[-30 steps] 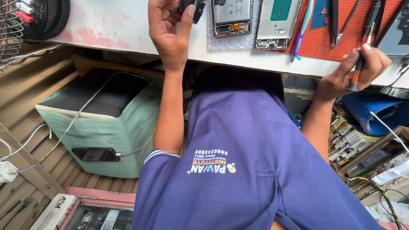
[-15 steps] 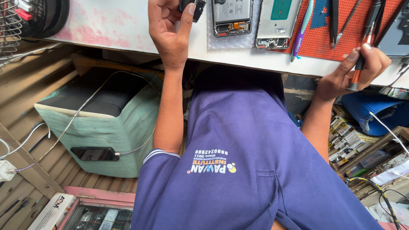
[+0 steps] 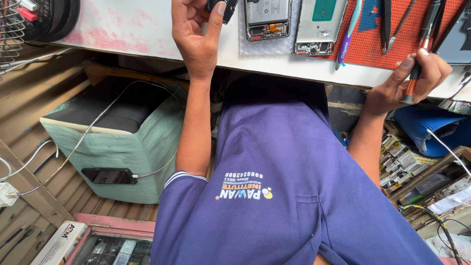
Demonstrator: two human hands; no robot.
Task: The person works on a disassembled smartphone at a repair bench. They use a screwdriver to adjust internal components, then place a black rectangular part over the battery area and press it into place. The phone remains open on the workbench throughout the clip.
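1. Holding a small black part [image 3: 222,7] at the top edge of the view, our left hand [image 3: 196,34] pinches it between thumb and fingers, just above the white bench [image 3: 137,27]; most of the part is cut off, so we cannot tell what it is.
2. Our right hand [image 3: 409,81] is curled shut around a screwdriver [image 3: 417,64] with an orange and black handle, its wrist resting at the bench edge beside the red work mat [image 3: 373,49].
3. We judge the step as mid-disassembly: an opened phone [image 3: 267,18] lies just right of the held part, its battery and board exposed.
4. Next to it lies a phone frame [image 3: 319,24], partly on the mat.
5. Any next move calls for bringing the tip precisely to a small fastener, with the left hand steady.
6. As for containers, a wooden tray [image 3: 444,179] at lower right holds small boxed parts [image 3: 400,157], and a pink-rimmed case [image 3: 117,248] at lower left holds what look like phones.
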